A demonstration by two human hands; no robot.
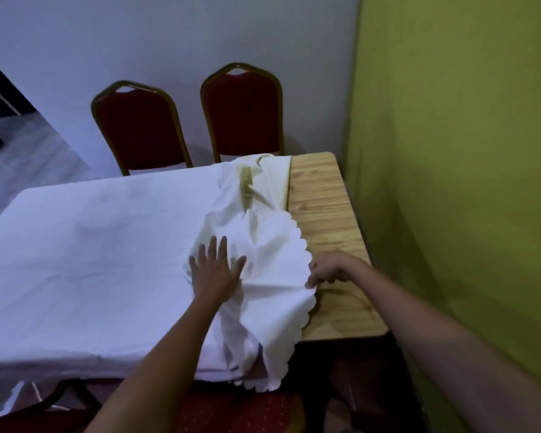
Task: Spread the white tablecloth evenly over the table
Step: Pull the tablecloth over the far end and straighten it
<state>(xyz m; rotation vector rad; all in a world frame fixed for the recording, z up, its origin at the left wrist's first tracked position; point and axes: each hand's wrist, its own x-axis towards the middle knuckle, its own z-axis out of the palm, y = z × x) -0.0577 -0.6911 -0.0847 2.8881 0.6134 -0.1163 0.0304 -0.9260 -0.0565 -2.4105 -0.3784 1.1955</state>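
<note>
A white tablecloth (85,254) lies flat over the left and middle of the wooden table (328,226). Its right end is bunched and folded back, with a scalloped edge curving across the tabletop. My left hand (216,270) rests flat, fingers spread, on the cloth just left of the bunched part. My right hand (327,270) pinches the scalloped edge at the right. A strip of bare wood shows along the table's right side. A gap in the folds near the far edge shows wood too.
Two red chairs (241,114) with gold frames stand behind the table against a pale wall. A green wall (466,151) runs close along the table's right end. Another red chair seat (231,410) sits below the near edge.
</note>
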